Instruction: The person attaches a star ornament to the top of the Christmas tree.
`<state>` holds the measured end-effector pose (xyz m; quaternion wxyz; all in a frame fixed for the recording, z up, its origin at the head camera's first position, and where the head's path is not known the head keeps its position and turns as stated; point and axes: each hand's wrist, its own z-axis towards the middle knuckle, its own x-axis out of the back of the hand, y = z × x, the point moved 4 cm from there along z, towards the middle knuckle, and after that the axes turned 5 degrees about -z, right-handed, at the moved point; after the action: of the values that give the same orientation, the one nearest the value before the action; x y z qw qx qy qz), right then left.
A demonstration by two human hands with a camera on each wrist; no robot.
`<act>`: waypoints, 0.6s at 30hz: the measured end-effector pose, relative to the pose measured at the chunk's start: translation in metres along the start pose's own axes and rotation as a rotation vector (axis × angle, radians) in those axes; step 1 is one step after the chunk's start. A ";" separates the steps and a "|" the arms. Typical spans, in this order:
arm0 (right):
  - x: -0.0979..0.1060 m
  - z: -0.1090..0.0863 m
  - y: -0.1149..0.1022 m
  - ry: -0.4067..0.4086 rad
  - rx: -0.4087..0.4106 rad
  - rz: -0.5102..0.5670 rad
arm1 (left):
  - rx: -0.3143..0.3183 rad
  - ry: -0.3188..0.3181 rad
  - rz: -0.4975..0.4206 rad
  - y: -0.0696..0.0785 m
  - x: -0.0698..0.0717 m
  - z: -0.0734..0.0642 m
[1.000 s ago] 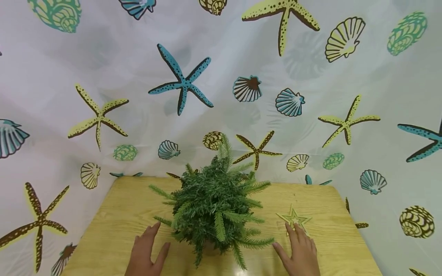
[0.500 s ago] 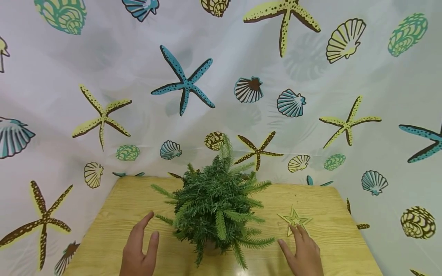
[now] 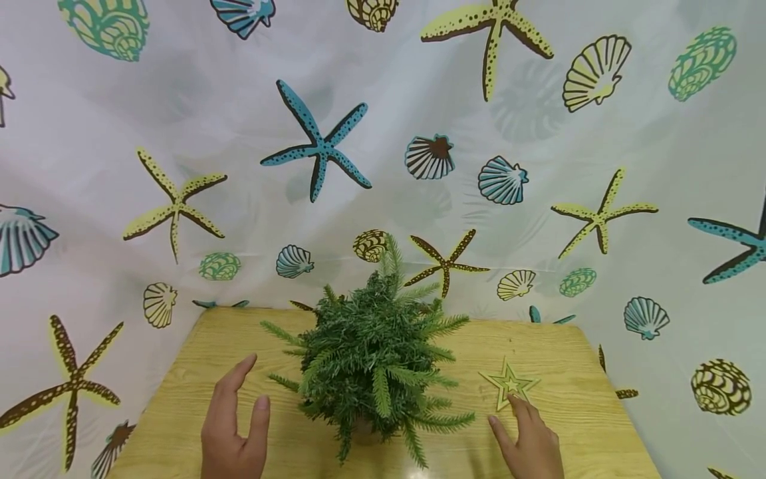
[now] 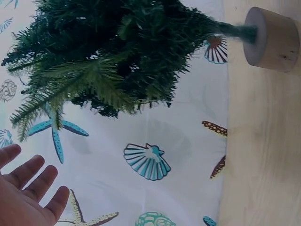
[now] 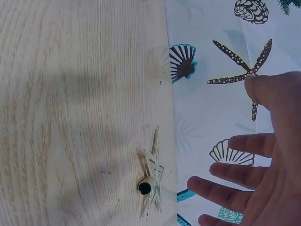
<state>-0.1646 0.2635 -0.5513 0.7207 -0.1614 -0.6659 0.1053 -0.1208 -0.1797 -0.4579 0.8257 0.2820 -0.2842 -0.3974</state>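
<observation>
A small artificial Christmas tree (image 3: 374, 352) stands in the middle of the table; its round wooden base (image 4: 277, 40) shows in the left wrist view. My left hand (image 3: 230, 426) is held apart from the tree on its left side, fingers extended and thumb spread, holding nothing. On the tree's right, my right hand (image 3: 529, 436) hovers empty with relaxed fingers near a gold star tree topper (image 3: 509, 382). The right wrist view shows the topper (image 5: 155, 181) on the tabletop with a short round socket at its side, apart from the fingers (image 5: 223, 193).
The wooden table (image 3: 221, 339) ends at the back against a white curtain (image 3: 383, 86) printed with starfish and shells. The curtain also closes in the left and right sides. Tree branches stick out on both sides between the hands.
My left hand has moved left, away from the tree, and its thumb and fingers have spread. The right hand has shifted slightly right and down. The tree and topper have stayed put.
</observation>
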 end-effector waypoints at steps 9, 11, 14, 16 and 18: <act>-0.003 0.003 0.007 -0.002 -0.025 0.014 | -0.092 0.030 -0.071 0.018 -0.003 0.014; -0.004 0.003 0.008 -0.005 -0.029 0.017 | -0.115 0.041 -0.083 0.022 -0.004 0.016; -0.005 0.004 0.009 -0.007 -0.036 0.020 | -0.131 0.053 -0.092 0.029 -0.005 0.020; -0.007 0.004 0.010 -0.009 -0.039 0.026 | -0.135 0.059 -0.094 0.034 -0.005 0.022; -0.008 0.004 0.011 -0.013 -0.042 0.032 | -0.138 0.061 -0.094 0.039 -0.006 0.024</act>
<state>-0.1688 0.2710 -0.5627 0.7109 -0.1865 -0.6701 0.1038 -0.1208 -0.1601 -0.4162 0.8320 0.2494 -0.2171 -0.4455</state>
